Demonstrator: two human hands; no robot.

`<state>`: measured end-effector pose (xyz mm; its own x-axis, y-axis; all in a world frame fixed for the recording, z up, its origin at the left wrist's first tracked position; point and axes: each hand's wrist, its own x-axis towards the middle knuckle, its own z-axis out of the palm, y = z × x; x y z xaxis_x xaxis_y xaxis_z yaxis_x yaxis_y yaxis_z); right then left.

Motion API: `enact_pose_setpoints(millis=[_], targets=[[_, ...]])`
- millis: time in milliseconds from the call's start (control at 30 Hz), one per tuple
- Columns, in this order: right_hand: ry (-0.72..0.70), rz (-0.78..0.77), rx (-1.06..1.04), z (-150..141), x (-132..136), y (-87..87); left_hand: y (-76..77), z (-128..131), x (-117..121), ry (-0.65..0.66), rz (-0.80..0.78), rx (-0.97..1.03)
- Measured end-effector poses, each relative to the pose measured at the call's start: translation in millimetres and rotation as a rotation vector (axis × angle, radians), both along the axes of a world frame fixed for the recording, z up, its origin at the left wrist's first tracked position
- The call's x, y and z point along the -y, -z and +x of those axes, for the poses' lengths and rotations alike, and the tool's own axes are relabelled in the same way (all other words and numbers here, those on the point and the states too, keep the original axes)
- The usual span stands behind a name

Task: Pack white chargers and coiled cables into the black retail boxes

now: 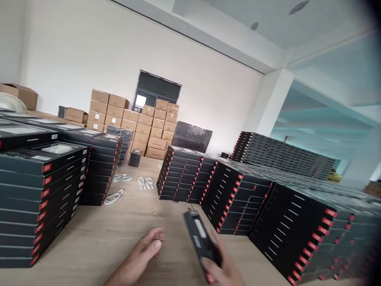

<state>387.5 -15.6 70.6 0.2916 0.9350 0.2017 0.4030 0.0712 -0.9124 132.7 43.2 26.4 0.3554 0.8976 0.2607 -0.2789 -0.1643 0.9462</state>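
Observation:
My right hand (222,264) grips a slim black box (198,234) with a pale window panel and a red corner. The box is tilted and slightly blurred above the wooden table (119,226). Left of it, my left hand (145,252) is over the table, fingers loosely curled and thumb apart, with nothing in it. Stacks of similar black boxes with red tabs stand on both sides, a left stack (59,198) and a right stack (235,198). Coiled white cables (145,183) lie on the table beyond my hands.
Long rows of stacked black boxes (297,222) line the right side of the table. Farther back, brown cartons (143,129) are piled near a dark-framed window (157,89). A small dark stack (135,158) stands beyond the cables. An open carton (22,95) is at far left.

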Motion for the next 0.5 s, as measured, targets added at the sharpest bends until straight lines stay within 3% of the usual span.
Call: enact_pose_setpoints(millis=[67, 133, 233, 333, 400, 500], targets=[[-0.186, 0.091, 0.145, -51.6, -12.5, -2.4, -3.3, -1.1, 1.3, -0.020, -0.096, 0.195], [-0.391, 0.102, 0.182, -91.3, -27.4, -4.9, -9.8, -10.4, -0.5, -0.152, -0.195, 0.327], [-0.540, -0.026, 0.004, -127.2, -48.4, -5.1, -21.6, -35.8, -7.8, -0.297, -0.261, 0.420], [-0.695, -0.138, -0.149, -145.6, -64.9, 3.0, -29.0, -56.5, -16.4, -0.372, -0.179, 0.356], [-0.707, -0.008, -0.136, -152.6, -70.8, 12.1, -30.2, -59.5, -20.4, -0.494, -0.078, 0.254], [-0.526, 0.239, 0.122, -157.2, -71.1, 23.6, -30.4, -51.0, -20.1, -0.629, 0.074, 0.151]])
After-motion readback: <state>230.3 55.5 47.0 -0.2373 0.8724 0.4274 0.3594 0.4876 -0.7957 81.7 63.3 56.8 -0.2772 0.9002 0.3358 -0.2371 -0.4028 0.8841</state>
